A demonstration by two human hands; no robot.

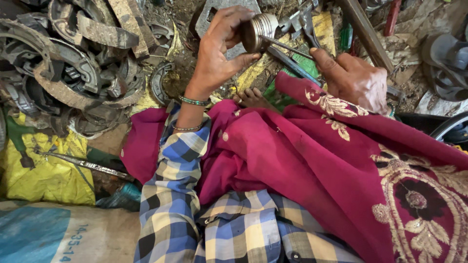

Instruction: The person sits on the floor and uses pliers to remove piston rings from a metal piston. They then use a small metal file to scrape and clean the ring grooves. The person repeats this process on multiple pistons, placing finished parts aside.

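Single view, head-worn, looking steeply down and forward from close range. Near edge: checked sleeve (170,204) and red cloth (312,165) over lap. Far edge: cluttered ground; worn brake shoes (73,63) heaped far left. No second view.

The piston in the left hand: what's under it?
Under the piston, held by the left hand, a thin rod from the right hand reaches it. Yellow scraps lie below; fingers hide the rest.

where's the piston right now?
Head view, top centre: the ridged metal piston is gripped in the left hand, raised above the red cloth. A thin rod from the right hand meets its open end.
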